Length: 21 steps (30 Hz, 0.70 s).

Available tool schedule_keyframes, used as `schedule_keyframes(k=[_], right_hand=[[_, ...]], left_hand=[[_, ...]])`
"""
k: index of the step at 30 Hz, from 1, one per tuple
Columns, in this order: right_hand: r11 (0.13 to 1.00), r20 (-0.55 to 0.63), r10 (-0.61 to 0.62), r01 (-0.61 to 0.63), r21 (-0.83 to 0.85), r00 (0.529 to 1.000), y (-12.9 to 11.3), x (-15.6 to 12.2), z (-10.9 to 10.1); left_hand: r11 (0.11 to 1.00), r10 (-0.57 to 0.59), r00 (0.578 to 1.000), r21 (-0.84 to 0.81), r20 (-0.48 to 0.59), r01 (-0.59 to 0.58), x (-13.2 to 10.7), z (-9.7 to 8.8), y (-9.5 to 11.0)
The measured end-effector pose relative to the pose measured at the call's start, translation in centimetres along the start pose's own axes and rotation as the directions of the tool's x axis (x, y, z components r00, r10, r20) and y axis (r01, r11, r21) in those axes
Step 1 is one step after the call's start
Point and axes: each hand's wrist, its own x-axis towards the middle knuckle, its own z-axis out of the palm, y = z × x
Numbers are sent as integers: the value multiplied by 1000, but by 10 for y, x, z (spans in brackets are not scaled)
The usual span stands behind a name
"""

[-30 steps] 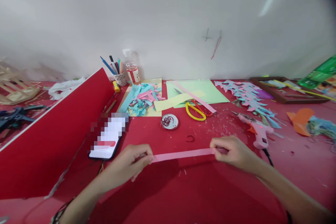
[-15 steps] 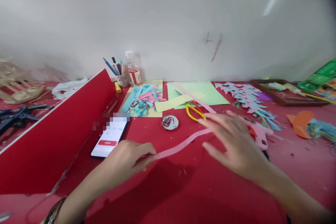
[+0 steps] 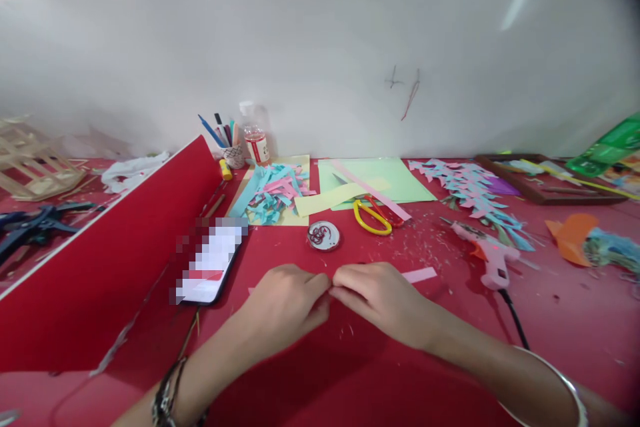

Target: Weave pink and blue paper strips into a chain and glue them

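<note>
My left hand (image 3: 290, 303) and my right hand (image 3: 377, 300) meet fingertip to fingertip over the red table, both pinched closed on a pink paper strip (image 3: 420, 275). One end of the strip sticks out behind my right hand, and a small bit shows left of my left hand. Its middle is hidden by my fingers. Just beyond the hands lies a small round white lid (image 3: 325, 235) with dark red thread coiled in it. Yellow-handled scissors (image 3: 373, 219) rest behind my right hand, partly under another pink strip (image 3: 373, 190).
A phone (image 3: 213, 267) and a standing red board (image 3: 115, 260) are at left. Blue and pink paper scraps (image 3: 275, 193) lie near a pen cup (image 3: 233, 155) and bottle (image 3: 256, 140). A pink glue gun (image 3: 487, 250) and a paper garland (image 3: 465, 190) lie right.
My right hand has moved left and down from above the strip's far end to meet my left hand, and its fingers have closed. My left hand has shifted slightly right.
</note>
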Motion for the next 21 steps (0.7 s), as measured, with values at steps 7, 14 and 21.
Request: schedule_keyframes(k=[7, 14, 21], right_hand=[[993, 75, 29, -38, 111, 997, 6, -11, -5], [967, -38, 254, -253, 26, 966, 36, -32, -25], [998, 45, 8, -5, -65, 999, 13, -15, -2]], left_hand=[[989, 128, 990, 83, -51, -123, -13, 8, -19], [969, -53, 984, 231, -173, 93, -52, 4, -66], [996, -13, 988, -90, -152, -1, -15, 3, -10]])
